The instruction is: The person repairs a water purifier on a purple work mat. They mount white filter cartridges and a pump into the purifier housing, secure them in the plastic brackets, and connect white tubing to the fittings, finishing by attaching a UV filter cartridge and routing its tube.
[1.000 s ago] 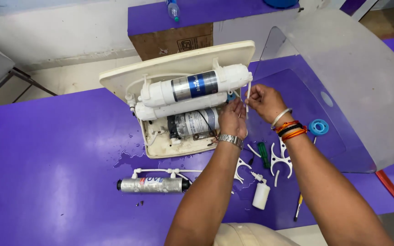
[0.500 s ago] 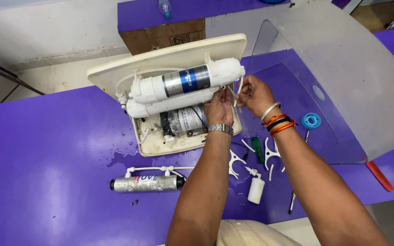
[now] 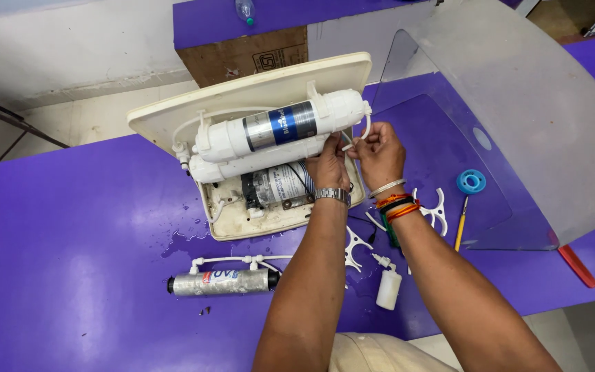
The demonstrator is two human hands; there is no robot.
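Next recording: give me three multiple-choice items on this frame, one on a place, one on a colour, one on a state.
1. Where does the silver cartridge lie?
A. on the table, nearer the person than the open unit
B. inside the unit
C. on the floor

2. What colour is the table?
A. green
B. purple
C. white

3. What are the left hand and right hand doing?
A. resting flat
B. pinching the thin white tube at the filter's end
C. holding the screwdriver

A: it lies below the unit in the view.
B: purple throughout.
B: fingers meet on the tube.
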